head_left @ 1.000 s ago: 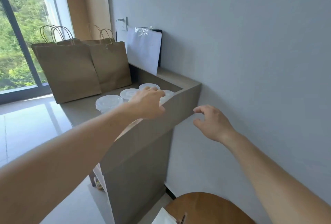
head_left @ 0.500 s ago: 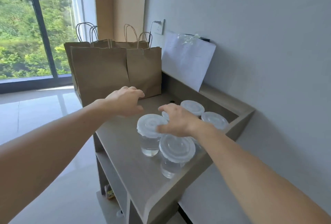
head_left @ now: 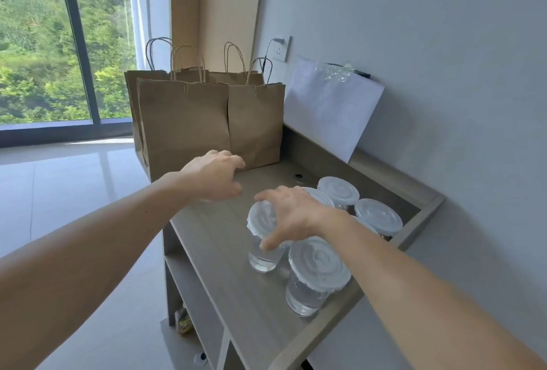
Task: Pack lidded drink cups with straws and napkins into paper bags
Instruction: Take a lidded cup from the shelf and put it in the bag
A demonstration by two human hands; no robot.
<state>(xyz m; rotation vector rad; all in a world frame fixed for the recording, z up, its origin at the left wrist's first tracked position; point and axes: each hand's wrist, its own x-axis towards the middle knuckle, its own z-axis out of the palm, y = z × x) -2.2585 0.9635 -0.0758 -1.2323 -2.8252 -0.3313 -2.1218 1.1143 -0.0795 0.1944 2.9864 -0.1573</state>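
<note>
Several clear lidded drink cups stand at the right end of a grey wooden counter (head_left: 219, 251). My right hand (head_left: 291, 215) arches over the leftmost cup (head_left: 263, 260), with its thumb at the near rim of the lid and its fingers at the far rim. Another cup (head_left: 316, 272) stands just in front of it, and two more (head_left: 337, 190) (head_left: 377, 215) sit further back. My left hand (head_left: 213, 175) hovers with loose fingers, holding nothing, just in front of the brown paper bags (head_left: 183, 127) (head_left: 256, 124). I see no straws or napkins.
A raised ledge (head_left: 414, 195) runs along the wall side and the near end of the counter. A white sheet (head_left: 331, 106) leans on the wall behind the cups, below a wall socket (head_left: 279, 50). Open shelves (head_left: 189, 289) sit under the counter. A window is at the left.
The view has risen over the counter. My right hand came from beside the counter onto the leftmost cup's lid. My left hand moved from the cups towards the bags.
</note>
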